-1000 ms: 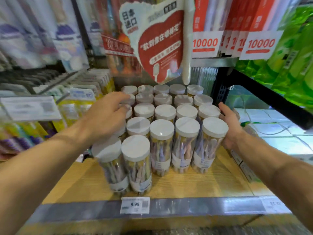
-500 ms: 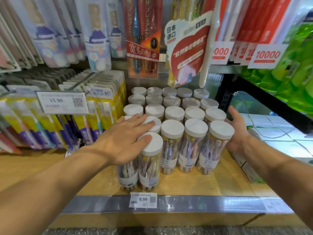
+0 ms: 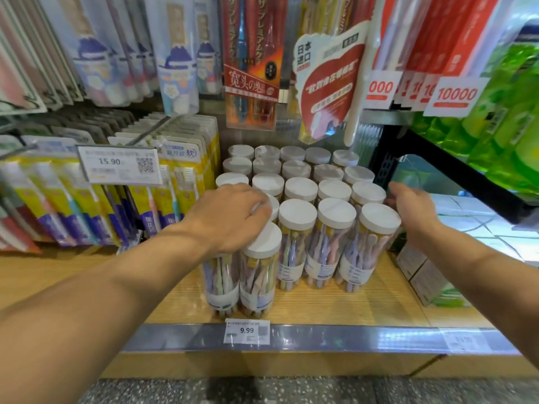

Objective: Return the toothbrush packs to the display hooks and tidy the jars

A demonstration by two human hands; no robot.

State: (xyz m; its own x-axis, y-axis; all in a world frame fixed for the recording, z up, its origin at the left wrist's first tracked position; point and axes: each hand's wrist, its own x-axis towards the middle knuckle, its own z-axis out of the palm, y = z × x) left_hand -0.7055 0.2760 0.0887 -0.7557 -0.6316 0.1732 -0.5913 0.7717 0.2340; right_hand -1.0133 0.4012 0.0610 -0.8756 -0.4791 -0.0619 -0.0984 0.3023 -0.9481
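Note:
Several clear jars (image 3: pixel 297 243) with white lids, full of toothbrushes, stand in rows on a wooden shelf (image 3: pixel 335 304). Two front-left jars (image 3: pixel 256 275) stick out ahead of the rest. My left hand (image 3: pixel 230 217) lies on top of their lids, fingers curled over the lid edges. My right hand (image 3: pixel 408 211) rests against the right side of the jar block beside the front-right jar (image 3: pixel 367 246), fingers bent round its far side. Toothbrush packs (image 3: pixel 175 176) hang on hooks to the left.
More hanging packs (image 3: pixel 250 68) fill the wall above, with a red heart sign (image 3: pixel 329 91) over the jars. Price tags (image 3: pixel 247 330) sit on the shelf's front rail. Boxes (image 3: pixel 423 275) stand right of the jars, and green packs (image 3: pixel 501 118) hang at the far right.
My left hand has slid from the left side of the block onto the lids of the two front-left jars and curled over them. The view has shifted left. My right hand has stayed at the right side.

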